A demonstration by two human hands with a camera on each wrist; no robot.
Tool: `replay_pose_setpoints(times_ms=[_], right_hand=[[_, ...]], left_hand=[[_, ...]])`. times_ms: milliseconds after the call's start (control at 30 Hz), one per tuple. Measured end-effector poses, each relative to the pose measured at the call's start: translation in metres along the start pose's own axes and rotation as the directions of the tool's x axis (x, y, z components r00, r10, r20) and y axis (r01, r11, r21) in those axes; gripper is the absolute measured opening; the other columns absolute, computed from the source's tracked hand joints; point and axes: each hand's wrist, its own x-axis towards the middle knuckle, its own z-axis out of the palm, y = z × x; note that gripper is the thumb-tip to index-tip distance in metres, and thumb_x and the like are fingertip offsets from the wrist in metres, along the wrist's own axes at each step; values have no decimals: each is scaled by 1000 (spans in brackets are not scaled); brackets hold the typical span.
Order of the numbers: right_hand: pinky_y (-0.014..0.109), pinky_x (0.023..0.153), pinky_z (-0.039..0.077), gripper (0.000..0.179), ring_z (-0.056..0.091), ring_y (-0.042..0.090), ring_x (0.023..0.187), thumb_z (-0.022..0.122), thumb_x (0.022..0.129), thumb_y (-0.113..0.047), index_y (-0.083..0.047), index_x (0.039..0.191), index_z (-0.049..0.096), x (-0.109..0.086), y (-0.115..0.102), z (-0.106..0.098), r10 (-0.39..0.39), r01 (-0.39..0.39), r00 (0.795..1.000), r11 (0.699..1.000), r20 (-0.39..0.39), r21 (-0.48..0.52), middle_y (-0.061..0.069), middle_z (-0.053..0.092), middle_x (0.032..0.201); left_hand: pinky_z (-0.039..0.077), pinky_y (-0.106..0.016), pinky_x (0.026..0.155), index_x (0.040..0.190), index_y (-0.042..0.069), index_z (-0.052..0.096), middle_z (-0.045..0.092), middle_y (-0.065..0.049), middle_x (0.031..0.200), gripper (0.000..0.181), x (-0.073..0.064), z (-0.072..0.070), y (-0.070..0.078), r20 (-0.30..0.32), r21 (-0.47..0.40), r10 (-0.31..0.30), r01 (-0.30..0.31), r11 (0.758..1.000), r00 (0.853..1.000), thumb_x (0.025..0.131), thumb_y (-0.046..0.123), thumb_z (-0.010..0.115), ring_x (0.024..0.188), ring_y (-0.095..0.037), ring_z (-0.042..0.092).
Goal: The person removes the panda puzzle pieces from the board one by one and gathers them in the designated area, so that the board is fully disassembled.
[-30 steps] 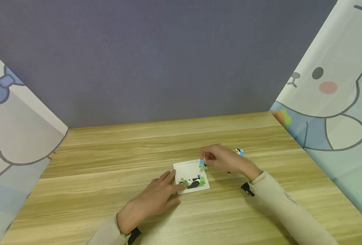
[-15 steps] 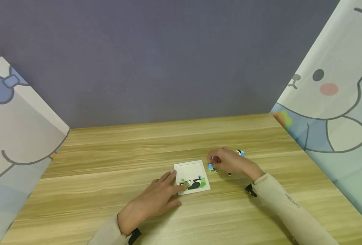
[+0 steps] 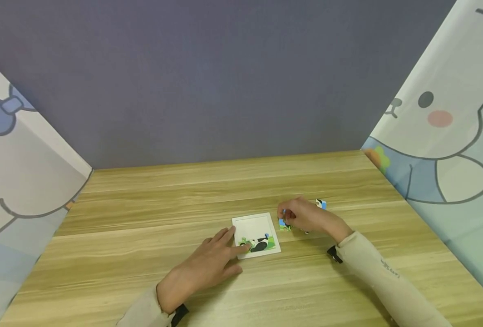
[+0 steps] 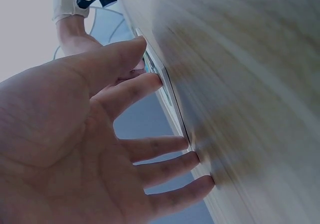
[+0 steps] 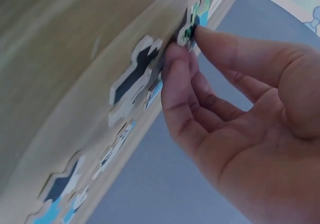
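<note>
A white square jigsaw tray (image 3: 253, 225) lies on the table, its near part filled with black, white and green cow-picture pieces (image 3: 259, 244). My left hand (image 3: 209, 260) rests on its left side, fingers spread and fairly straight, one finger over the filled part. In the left wrist view, fingertips (image 4: 181, 143) meet the tray's edge. To the right of the tray, my right hand (image 3: 304, 215) pinches a blue and green puzzle piece (image 3: 283, 225) between thumb and fingers, low over the table. The right wrist view shows this puzzle piece (image 5: 189, 27) at the fingertips, partly covered.
Several loose pieces lie beside and behind the right hand, among them a black and white piece (image 5: 134, 78) and a blue and black piece (image 5: 62, 186). In the head view one loose piece (image 3: 321, 204) shows past the right wrist. A grey panel (image 3: 225, 81) closes the table's far edge.
My right hand has moved right with the pinched puzzle piece, from over the tray's far right corner to the table beside it. The left hand stays in place on the tray.
</note>
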Motion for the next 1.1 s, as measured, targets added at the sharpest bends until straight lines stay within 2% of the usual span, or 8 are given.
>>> replay_pose_setpoints(times_ms=[167, 333, 500, 667, 767, 933, 1100], right_hand=[[23, 62, 48, 23, 53, 9, 70, 64, 85, 12, -11, 87, 67, 1, -8, 6, -9, 3, 999, 993, -49, -119, -1, 63, 80], [23, 59, 42, 24, 45, 9, 66, 62, 83, 13, -11, 81, 63, 2, -15, 11, -22, 1, 995, 976, -95, -218, 0, 58, 76], [24, 61, 45, 22, 48, 9, 69, 67, 83, 10, -11, 88, 66, 3, -20, 12, -10, -9, 994, 986, -111, -164, 0, 60, 80], [27, 70, 50, 18, 57, 14, 77, 67, 86, 5, -9, 97, 69, 4, -31, 15, -58, 56, 997, 998, -43, -39, 0, 65, 86], [27, 73, 50, 17, 58, 15, 82, 71, 87, -2, -9, 103, 70, 3, -39, 19, -52, 52, 998, 999, 18, 1, -1, 65, 92], [27, 72, 49, 24, 54, 13, 80, 76, 84, -2, -9, 106, 70, 2, -49, 26, 12, -10, 996, 1000, 93, -15, -2, 62, 93], [26, 68, 46, 22, 48, 11, 76, 74, 83, 1, -11, 99, 66, 2, -54, 31, 18, -12, 994, 998, 107, -64, -2, 57, 84]], left_hand=[[41, -66, 99, 143, 26, 57, 31, -29, 155, 48, 0, 1, 0, 2, -11, -3, 3, 1000, 1000, 96, 35, 66, 141, -47, 35], [42, -67, 97, 142, 25, 57, 32, -30, 154, 48, -1, 1, -2, -2, -6, -3, 3, 1000, 1000, 96, 35, 67, 139, -48, 36], [42, -67, 97, 143, 25, 57, 32, -30, 154, 47, -1, 0, -2, -3, -15, 0, 0, 1000, 1000, 97, 33, 65, 140, -48, 35], [44, -67, 95, 141, 24, 58, 35, -30, 153, 44, 1, -1, -2, -21, -3, 23, -23, 1000, 1000, 98, 31, 64, 139, -47, 37], [46, -66, 93, 141, 25, 59, 37, -30, 152, 43, 2, 0, -3, -34, 19, 34, -34, 999, 999, 98, 30, 64, 138, -46, 39], [47, -66, 91, 141, 24, 59, 37, -30, 151, 44, 2, 0, -2, -36, 27, 38, -37, 999, 999, 98, 30, 66, 136, -47, 40], [46, -66, 93, 140, 22, 58, 36, -30, 151, 44, 1, 4, 2, -52, 31, 28, -26, 999, 998, 97, 29, 66, 136, -49, 39]])
